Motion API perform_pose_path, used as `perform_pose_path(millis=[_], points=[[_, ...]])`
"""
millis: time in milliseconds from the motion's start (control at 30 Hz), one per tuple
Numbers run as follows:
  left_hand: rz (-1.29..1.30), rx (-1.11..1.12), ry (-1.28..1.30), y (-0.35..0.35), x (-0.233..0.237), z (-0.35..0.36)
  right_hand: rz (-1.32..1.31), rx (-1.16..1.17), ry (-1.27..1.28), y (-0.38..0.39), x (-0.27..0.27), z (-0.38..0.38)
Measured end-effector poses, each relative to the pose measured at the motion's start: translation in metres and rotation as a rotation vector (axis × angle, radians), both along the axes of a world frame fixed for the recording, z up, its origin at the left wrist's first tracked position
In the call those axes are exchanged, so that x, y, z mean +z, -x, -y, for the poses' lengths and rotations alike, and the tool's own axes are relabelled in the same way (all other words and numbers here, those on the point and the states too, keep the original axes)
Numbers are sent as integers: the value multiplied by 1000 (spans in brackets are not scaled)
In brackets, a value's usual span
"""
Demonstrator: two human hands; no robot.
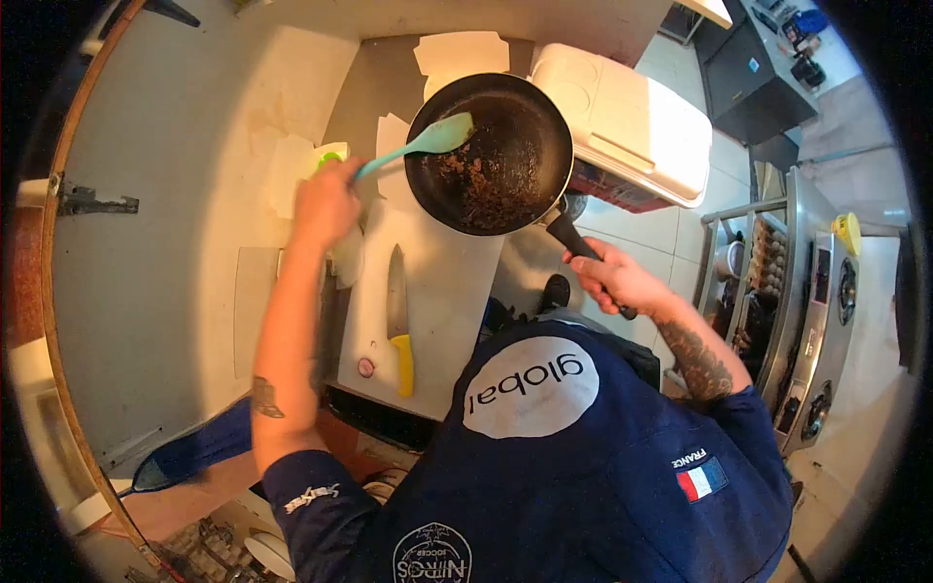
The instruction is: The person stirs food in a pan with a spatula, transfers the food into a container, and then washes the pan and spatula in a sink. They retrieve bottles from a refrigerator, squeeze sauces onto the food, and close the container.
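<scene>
My right hand [619, 277] is wrapped round the black handle of a dark frying pan [501, 107], which is held up over the counter. Dark brown crumbly bits of food [491, 194] lie in the pan, mostly toward its near side. In my left hand [328, 199], closed, is the handle of a turquoise silicone spatula [439, 134]. Its head is inside the pan, over the left part. Below the pan, a knife [399, 311] with a yellow handle lies on a white cutting board [442, 282]. Beside the knife is a small purple-rimmed slice [365, 367], perhaps onion.
A white-lidded cooler [622, 107] stands right of the pan, close to it. White papers [462, 51] lie behind the pan. Farther right are a stove [816, 321] and egg trays [768, 257] on a rack. A wall [185, 223] bounds the left side.
</scene>
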State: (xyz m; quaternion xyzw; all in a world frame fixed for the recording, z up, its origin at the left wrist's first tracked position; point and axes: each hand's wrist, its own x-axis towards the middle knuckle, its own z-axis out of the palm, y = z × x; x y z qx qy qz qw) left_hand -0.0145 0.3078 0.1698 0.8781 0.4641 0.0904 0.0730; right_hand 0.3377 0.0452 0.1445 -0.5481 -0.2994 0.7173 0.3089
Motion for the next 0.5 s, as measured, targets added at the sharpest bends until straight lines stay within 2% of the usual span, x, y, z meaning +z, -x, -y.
perform_pose_path(millis=[67, 167, 300, 400, 500], points=[[-141, -84, -15, 3, 28, -11, 17, 42, 37, -16, 10, 2], [-314, -187, 128, -1, 52, -15, -60, 38, 104, -36, 20, 6], [-96, -294, 323, 6, -9, -4, -138, -1, 174, -38, 22, 11], [10, -137, 569, -5, -37, 34, -98, 0, 174, -27, 19, 13], [210, -119, 791, 3, -84, 64, -42, 1, 188, -15, 13, 20]])
